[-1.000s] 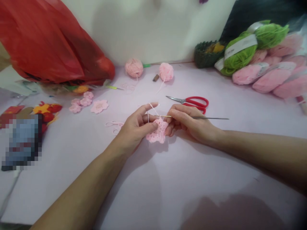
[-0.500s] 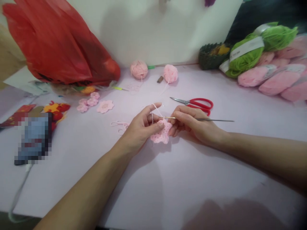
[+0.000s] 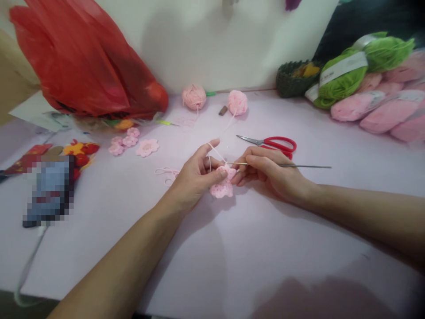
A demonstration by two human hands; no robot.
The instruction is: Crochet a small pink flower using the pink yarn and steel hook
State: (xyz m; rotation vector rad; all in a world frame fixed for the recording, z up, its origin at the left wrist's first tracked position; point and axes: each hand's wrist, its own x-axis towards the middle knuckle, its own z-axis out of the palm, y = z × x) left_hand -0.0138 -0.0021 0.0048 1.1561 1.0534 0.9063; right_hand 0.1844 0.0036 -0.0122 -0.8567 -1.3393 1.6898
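Note:
Between thumb and fingers, my left hand (image 3: 201, 170) pinches a small pink crochet piece (image 3: 223, 188) with a scalloped edge. A strand of pink yarn (image 3: 217, 153) runs over its raised index finger down to the top of the piece. My right hand (image 3: 265, 166) grips a thin metal crochet hook (image 3: 312, 166), whose tip meets the yarn at the piece's upper edge. The right fingertips are at the piece's right side. Just behind that hand lie red-handled scissors (image 3: 277, 144). Loose pink yarn (image 3: 166, 173) lies left of my left hand.
Two pink yarn balls (image 3: 194, 97) sit near the wall. Finished pink crochet flowers (image 3: 148, 147) lie at left, before a red plastic bag (image 3: 96, 62). Green yarn skeins (image 3: 345, 75) and pink skeins (image 3: 358, 105) are piled at right beside a dark basket (image 3: 292, 84). A blurred-out device (image 3: 49, 190) with a cable lies at left.
The crochet hook has slid slightly right with my right hand, its tip now nearer the yarn loop. The crochet piece has tilted a little in my left hand. The view shifted slightly.

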